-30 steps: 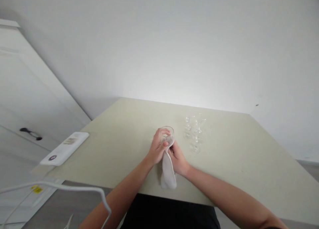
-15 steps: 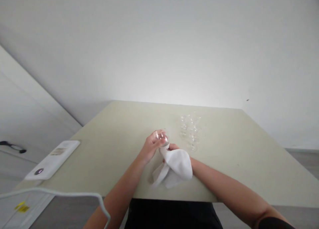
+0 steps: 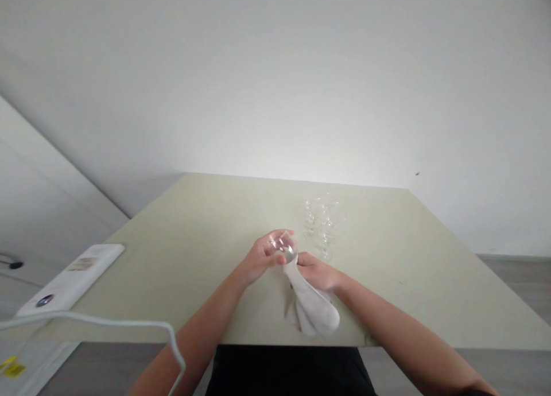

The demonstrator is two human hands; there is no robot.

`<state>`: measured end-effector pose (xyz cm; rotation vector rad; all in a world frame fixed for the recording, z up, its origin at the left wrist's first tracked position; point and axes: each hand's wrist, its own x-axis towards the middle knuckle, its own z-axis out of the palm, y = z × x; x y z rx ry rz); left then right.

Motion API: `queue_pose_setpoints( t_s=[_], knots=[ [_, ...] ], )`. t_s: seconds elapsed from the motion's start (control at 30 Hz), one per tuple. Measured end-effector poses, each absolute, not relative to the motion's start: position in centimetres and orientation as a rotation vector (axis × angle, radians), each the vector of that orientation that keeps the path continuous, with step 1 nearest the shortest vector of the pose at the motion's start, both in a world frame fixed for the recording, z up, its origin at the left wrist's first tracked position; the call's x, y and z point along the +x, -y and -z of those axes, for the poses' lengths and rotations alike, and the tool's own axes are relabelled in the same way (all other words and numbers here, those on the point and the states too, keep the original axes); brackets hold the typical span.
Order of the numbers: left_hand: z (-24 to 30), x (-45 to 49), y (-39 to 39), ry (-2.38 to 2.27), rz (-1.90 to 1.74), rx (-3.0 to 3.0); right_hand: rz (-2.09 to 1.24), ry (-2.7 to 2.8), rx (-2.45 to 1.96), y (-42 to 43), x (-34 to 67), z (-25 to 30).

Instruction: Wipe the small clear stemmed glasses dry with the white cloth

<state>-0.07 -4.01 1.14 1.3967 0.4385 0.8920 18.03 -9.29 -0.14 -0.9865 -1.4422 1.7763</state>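
My left hand point(image 3: 253, 264) is curled around the bowl of a clear glass point(image 3: 280, 244), thumb on the near side and fingers on the far side. The glass tilts, its lower end toward my right hand point(image 3: 319, 274). That hand is closed on a white cloth point(image 3: 317, 314) and presses it against the lower part of the glass, which the cloth hides. The rest of the cloth hangs in folds toward the front edge of the table. Just beyond my right hand stand several clear stemmed glasses point(image 3: 322, 221), close together and hard to tell apart.
A pale table point(image 3: 172, 258) reaches back to a white wall point(image 3: 275, 97). On its left edge lies a long white box-like object point(image 3: 77, 275) with a label and a round dark spot. A white cable point(image 3: 116, 321) crosses the lower left, near my left forearm.
The cloth has swung down and to the right, uncovering more of my right hand. My left hand has loosened slightly around the glass. The view has shifted a little to the right.
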Motion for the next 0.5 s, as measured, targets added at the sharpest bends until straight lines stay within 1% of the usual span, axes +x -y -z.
queue_pose_setpoints(
  t_s=[0.03, 0.07, 0.1, 0.17, 0.23, 0.3, 0.37, 0.47, 0.5],
  knots=[
    [-1.3, -0.2, 4.1, -0.376, -0.801, 1.393, -1.965, 1.421, -0.87, 9.6, 18.0, 0.4],
    [-1.3, -0.3, 4.1, -0.332, -0.733, 1.384, -2.082, 1.384, -0.775, 9.9, 17.9, 0.6],
    [-1.3, -0.3, 4.1, -0.314, -0.703, 1.372, -2.123, 1.351, -0.723, 9.9, 17.8, 0.8],
    [-0.9, -0.1, 3.9, -0.362, -0.76, 1.357, -1.988, 1.342, -0.758, 9.5, 17.3, 1.3],
    [-0.4, 0.2, 3.6, -0.486, -0.88, 1.373, -1.637, 1.354, -0.914, 8.6, 16.8, 1.7],
    [-0.2, 0.5, 3.4, -0.587, -0.947, 1.405, -1.54, 1.337, -0.964, 8.0, 16.4, 2.2],
    [-0.3, 0.4, 3.5, -0.556, -0.9, 1.417, -1.565, 1.36, -0.971, 7.9, 16.3, 2.7],
    [-1.0, -0.2, 3.8, -0.343, -0.711, 1.409, -1.794, 1.504, -0.865, 8.5, 16.5, 3.6],
    [-1.2, -0.4, 3.8, -0.304, -0.682, 1.411, -1.825, 1.547, -0.815, 8.6, 16.5, 3.8]
  ],
)
